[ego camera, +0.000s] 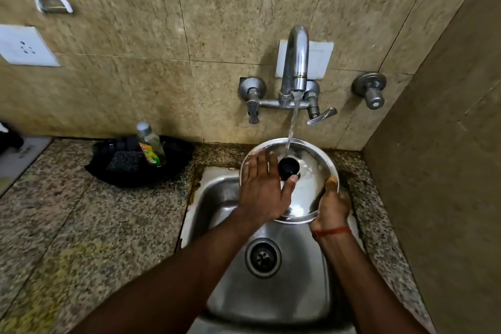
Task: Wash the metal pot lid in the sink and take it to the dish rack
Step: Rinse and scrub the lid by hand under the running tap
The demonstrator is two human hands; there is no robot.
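Rinsing: metal pot lid (311,187) over the upper edge of the sink (287,295).
Left hand (261,192): straight fingers flat on lid.
Right hand (332,205): gripping lid's right rim.

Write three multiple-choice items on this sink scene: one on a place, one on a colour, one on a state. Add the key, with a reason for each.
1. Where is the soap bottle?
A. Hanging on the wall
B. Standing in the black tray on the counter
C. Lying in the basin

2. What colour is the knob on the pot lid?
A. Black
B. Red
C. White

3. What state is the tap in?
A. Off and dry
B. Covered by a cloth
C. Running onto the lid

Key:
1 B, the bottle stands upright in the tray beside a scrub pad.
2 A, the knob is dark against the shiny steel.
3 C, a stream falls from the spout onto the lid, which the right hand grips by the rim.
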